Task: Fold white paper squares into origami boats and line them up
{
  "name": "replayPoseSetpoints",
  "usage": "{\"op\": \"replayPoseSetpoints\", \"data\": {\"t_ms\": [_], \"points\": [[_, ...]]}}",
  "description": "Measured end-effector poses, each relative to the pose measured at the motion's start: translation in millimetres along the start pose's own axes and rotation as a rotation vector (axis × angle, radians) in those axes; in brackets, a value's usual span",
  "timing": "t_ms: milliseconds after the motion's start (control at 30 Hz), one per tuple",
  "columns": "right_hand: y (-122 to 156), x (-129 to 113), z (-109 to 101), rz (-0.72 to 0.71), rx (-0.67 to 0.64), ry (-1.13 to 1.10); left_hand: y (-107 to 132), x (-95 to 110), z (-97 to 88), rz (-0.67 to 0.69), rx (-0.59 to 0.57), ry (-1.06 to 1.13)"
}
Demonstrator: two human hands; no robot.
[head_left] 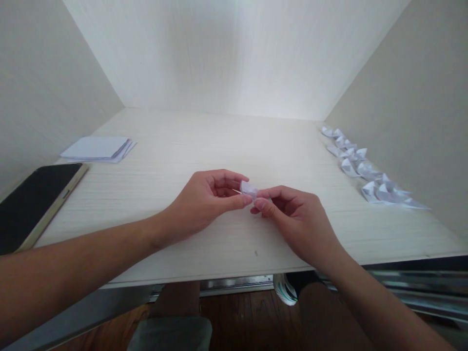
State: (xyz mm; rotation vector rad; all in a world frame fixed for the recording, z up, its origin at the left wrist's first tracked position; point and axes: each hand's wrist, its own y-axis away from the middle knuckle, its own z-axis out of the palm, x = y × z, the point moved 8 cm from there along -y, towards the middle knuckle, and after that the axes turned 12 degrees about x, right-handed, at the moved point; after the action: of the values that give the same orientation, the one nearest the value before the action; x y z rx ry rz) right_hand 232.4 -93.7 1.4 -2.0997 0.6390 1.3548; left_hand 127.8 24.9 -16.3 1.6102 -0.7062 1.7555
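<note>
Between my two hands, a little above the white tabletop (pixel 204 146), is a small folded piece of white paper (pixel 248 188). My left hand (pixel 208 197) pinches its left side between thumb and fingers. From the other side, my right hand (pixel 292 209) grips the paper's right end, thumb in front and fingers curled behind. The fingers cover much of the paper, so its full shape is hidden. Several folded white paper boats (pixel 351 168) stand in clusters along the table's right side, away from both hands.
A stack of white paper sheets (pixel 97 147) lies at the left. In front of it rests a dark-screened tablet or phone (pixel 32 200) with a gold edge. Pale walls (pixel 219 53) enclose the table at the back and sides. Below the front edge shows a wooden floor (pixel 248 317).
</note>
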Motion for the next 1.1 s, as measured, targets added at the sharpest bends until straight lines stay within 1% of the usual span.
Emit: {"op": "replayPoseSetpoints", "data": {"t_ms": [67,133,233,333,400,467,533,567,633,700,800,867,933,967,1033,1100], "points": [[2,6,-1,0.023,-0.029,-0.068,-2,-4,-1.1,-0.039,0.007,0.033],[3,11,-5,0.017,-0.015,-0.068,-4,-7,-2.0,-0.067,0.032,0.048],[2,11,-11,-0.047,0.016,-0.002,-5,-10,-0.3,-0.094,0.052,0.050],[1,6,-15,-0.122,0.025,0.077,-5,-11,0.8,-0.104,0.063,0.007],[-1,2,-22,-0.172,0.055,0.160,-5,-12,-2.0,-0.090,0.092,-0.032],[-6,0,-34,-0.220,0.098,0.279,-5,-13,-3.9,-0.081,0.102,-0.091],[-13,0,-52,-0.269,0.140,0.480,-6,-15,-3.3,-0.065,0.082,-0.156],[-18,1,-62,-0.293,0.158,0.620,-6,-15,-2.6,-0.049,0.069,-0.178],[-31,5,-91,-0.297,0.201,0.761,-6,-15,-1.1,-0.018,0.051,-0.209],[-49,12,-125,-0.259,0.257,0.881,-6,-16,0.8,0.001,0.035,-0.216],[-86,23,-175,-0.172,0.325,1.051,-5,-16,4.5,0.021,0.009,-0.223],[-115,31,-198,-0.105,0.318,1.138,-3,-14,7.2,0.042,-0.008,-0.242],[-143,39,-211,-0.044,0.286,1.210,-1,-11,9.2,0.061,-0.019,-0.258],[-157,43,-214,-0.024,0.267,1.238,-1,-10,10.1,0.068,-0.025,-0.263],[-179,50,-214,0.007,0.224,1.286,1,-10,11.7,0.078,-0.042,-0.265],[-198,57,-208,0.027,0.179,1.323,2,-10,13.0,0.084,-0.057,-0.257]]}}
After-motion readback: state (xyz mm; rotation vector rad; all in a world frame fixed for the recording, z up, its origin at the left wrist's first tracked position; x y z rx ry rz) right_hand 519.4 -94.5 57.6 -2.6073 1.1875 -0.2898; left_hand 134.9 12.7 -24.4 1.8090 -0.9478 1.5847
